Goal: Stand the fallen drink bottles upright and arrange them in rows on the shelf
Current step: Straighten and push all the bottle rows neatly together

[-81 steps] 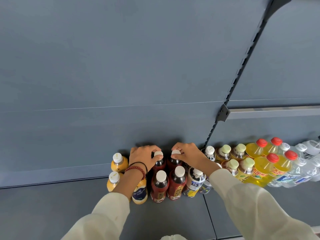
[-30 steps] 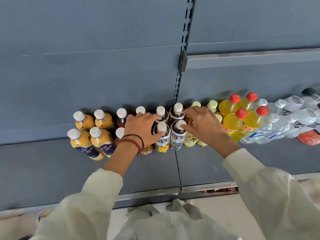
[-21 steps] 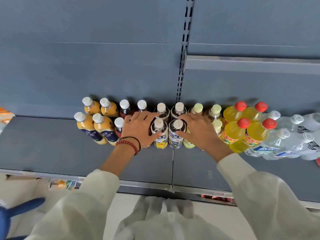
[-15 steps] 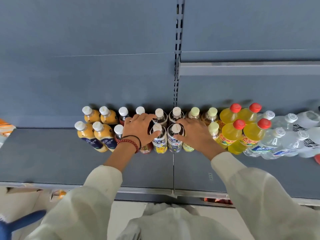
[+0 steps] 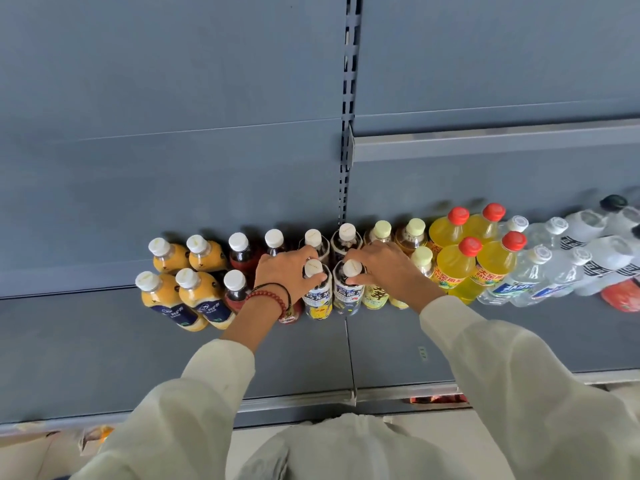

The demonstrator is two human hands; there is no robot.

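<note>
I have both hands on the front row of the shelf (image 5: 104, 358), each on the neck of a tea bottle. My left hand (image 5: 282, 268) has its grip clenched round the left tea bottle (image 5: 317, 292), fingers curled over the shoulder just under the white cap. My right hand (image 5: 382, 268) grasps the right tea bottle (image 5: 348, 289) the same way, thumb and fingers pinching below the cap. The two stand upright and touching, right at the seam between the two shelf boards.

The rest stand in two rows against the back panel: orange juice bottles (image 5: 188, 296) at the left, dark red bottles (image 5: 237, 287) beside them, pale-capped tea bottles (image 5: 414, 237) to the right of my hands, then yellow bottles with red caps (image 5: 453, 268) and clear water bottles (image 5: 530, 275). At the far right edge a red-labelled bottle (image 5: 621, 296) appears to lie on its side, though the picture is blurred there, so I judge the job nearly done but not finished.

The risk here is crowding. The bottles are packed shoulder to shoulder, so a sideways shove on my pair could tip the dark red one hidden behind my left wrist, or push the pale-capped one beside my right palm. Holding so high on the necks gives leverage to topple them if I push instead of sliding the bases. The board seam beneath could also catch a base and rock it
</note>
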